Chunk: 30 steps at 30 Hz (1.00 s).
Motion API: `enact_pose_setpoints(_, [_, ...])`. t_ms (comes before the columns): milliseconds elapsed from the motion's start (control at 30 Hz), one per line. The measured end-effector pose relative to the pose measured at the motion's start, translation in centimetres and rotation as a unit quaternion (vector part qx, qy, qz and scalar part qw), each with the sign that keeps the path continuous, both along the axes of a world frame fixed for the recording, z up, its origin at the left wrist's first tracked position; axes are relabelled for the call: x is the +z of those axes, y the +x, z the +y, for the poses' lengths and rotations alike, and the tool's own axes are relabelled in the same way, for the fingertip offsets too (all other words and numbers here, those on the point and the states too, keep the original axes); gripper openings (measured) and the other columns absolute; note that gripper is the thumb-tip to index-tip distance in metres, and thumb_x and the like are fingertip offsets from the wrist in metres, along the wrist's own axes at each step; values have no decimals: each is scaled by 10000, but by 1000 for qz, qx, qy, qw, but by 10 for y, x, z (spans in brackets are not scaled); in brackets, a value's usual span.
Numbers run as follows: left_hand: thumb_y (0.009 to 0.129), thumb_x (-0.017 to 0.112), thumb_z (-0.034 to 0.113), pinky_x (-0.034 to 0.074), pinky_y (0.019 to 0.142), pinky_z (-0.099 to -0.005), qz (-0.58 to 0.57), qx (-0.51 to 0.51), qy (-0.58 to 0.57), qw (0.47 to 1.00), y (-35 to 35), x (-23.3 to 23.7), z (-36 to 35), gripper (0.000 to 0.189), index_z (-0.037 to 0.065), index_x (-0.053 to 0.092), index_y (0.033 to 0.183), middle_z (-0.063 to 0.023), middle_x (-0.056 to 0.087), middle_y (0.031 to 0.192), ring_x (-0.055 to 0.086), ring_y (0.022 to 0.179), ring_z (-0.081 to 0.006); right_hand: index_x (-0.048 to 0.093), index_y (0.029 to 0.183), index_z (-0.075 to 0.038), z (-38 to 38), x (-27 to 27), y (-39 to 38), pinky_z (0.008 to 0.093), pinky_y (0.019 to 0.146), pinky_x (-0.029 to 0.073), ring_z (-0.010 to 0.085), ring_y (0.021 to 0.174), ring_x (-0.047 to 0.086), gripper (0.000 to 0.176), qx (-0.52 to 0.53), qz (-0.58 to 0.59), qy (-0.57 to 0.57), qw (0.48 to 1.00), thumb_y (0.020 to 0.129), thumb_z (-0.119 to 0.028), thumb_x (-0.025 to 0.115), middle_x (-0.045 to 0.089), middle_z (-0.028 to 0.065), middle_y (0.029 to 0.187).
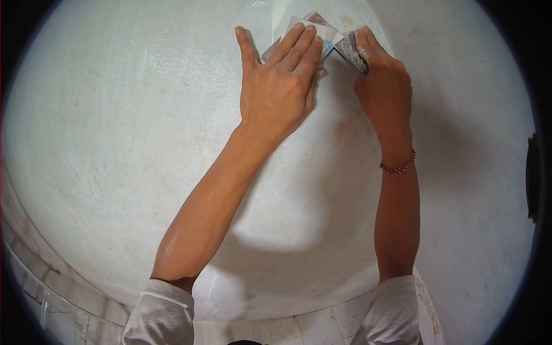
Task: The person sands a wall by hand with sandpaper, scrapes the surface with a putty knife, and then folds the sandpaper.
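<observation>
My left hand lies with its fingers stretched out, pressing a small printed sheet of paper against the pale wall. The sheet has whitish, reddish-brown and blue patches, and its middle is hidden under the fingers. To the right, my right hand is closed around a flat grey scraper, crusted and worn-looking. The scraper's upper left edge meets the sheet's right corner; whether it touches cannot be made out. Most of its grip is covered by my fingers.
The wall surface curves in view and carries scuffs and stains. A vertical corner runs down right of my right hand, with another wall beyond it. White floor tiles show at the bottom. A dark object sits at the right edge.
</observation>
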State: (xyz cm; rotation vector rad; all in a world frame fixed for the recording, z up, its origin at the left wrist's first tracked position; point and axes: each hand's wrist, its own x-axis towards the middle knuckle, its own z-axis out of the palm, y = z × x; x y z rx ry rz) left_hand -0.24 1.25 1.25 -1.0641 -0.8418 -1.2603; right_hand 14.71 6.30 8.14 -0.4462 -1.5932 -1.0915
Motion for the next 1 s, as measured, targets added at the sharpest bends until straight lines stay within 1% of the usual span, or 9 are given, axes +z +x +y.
enact_pose_setpoints(133, [860, 623, 188, 91, 1056, -718, 3, 4, 3, 1000, 0, 0, 1, 324, 68, 626, 1161, -53, 620, 1229, 523, 1225, -176, 600, 1206, -104, -2, -5, -4, 405, 775, 564, 307, 929, 663, 461, 0, 22, -2, 1000, 771, 35, 535, 546, 19, 1327])
enact_pose_setpoints(200, [858, 624, 190, 91, 1057, -716, 6, 0, 4, 1000, -1, 0, 1, 324, 67, 627, 1159, -55, 622, 1226, 523, 1225, -177, 601, 1195, -99, -6, -10, -4, 404, 779, 562, 307, 925, 661, 458, 6, 0, -17, 1000, 764, 42, 535, 546, 20, 1326])
enact_pose_setpoints(267, [857, 625, 190, 95, 1057, -715, 5, 2, 8, 1000, -2, 1, 1, 322, 67, 629, 1155, -55, 622, 1225, 522, 1225, -177, 595, 1200, -102, -6, 3, -7, 404, 777, 561, 308, 924, 660, 469, 4, 7, 6, 1000, 759, 47, 535, 542, 18, 1329])
enact_pose_setpoints(333, [855, 627, 189, 99, 1056, -714, 8, 5, 2, 1000, -3, 0, 1, 320, 67, 631, 1151, -55, 622, 1224, 522, 1225, -177, 589, 1206, -105, -4, 2, -5, 404, 776, 559, 309, 922, 659, 480, 4, 19, 20, 1000, 755, 51, 535, 539, 17, 1331])
enact_pose_setpoints(400, [852, 628, 188, 108, 1055, -712, 8, -2, 3, 1000, -3, 0, 0, 321, 64, 631, 1148, -55, 618, 1229, 521, 1224, -175, 595, 1243, -145, -6, -4, 0, 362, 852, 527, 284, 1041, 614, 605, 9, 1, -24, 1000, 700, 112, 527, 550, 31, 1307])
enact_pose_setpoints(633, [854, 625, 193, 125, 1047, -715, 12, -12, 7, 1000, 2, 3, 3, 323, 56, 625, 1147, -58, 612, 1237, 522, 1220, -184, 588, 1245, -136, -5, -10, -2, 359, 864, 520, 284, 1032, 617, 591, 10, 33, -47, 998, 710, 106, 523, 544, 36, 1311])
enact_pose_setpoints(700, [855, 624, 198, 131, 1046, -715, 15, -14, 1, 1000, 4, 0, 3, 319, 57, 629, 1142, -58, 614, 1233, 522, 1219, -188, 573, 1235, -121, 2, -9, 0, 421, 766, 550, 317, 908, 655, 519, 3, 22, -29, 999, 748, 56, 536, 529, -9, 1341])
enact_pose_setpoints(800, [855, 624, 201, 128, 1049, -714, 10, -13, 1, 1000, 3, 1, 2, 320, 57, 631, 1141, -58, 616, 1230, 520, 1221, -186, 579, 1229, -122, 2, -9, 2, 407, 773, 548, 300, 916, 655, 532, 37, 12, -21, 999, 734, 70, 538, 527, -11, 1343])
enact_pose_setpoints(1000, [853, 626, 201, 122, 1049, -715, 4, -18, 4, 1000, 1, 0, 1, 322, 55, 632, 1140, -55, 615, 1232, 515, 1226, -176, 581, 1242, -132, 2, -6, -1, 397, 790, 546, 293, 932, 653, 561, 24, 12, -28, 999, 722, 73, 531, 526, -5, 1346])
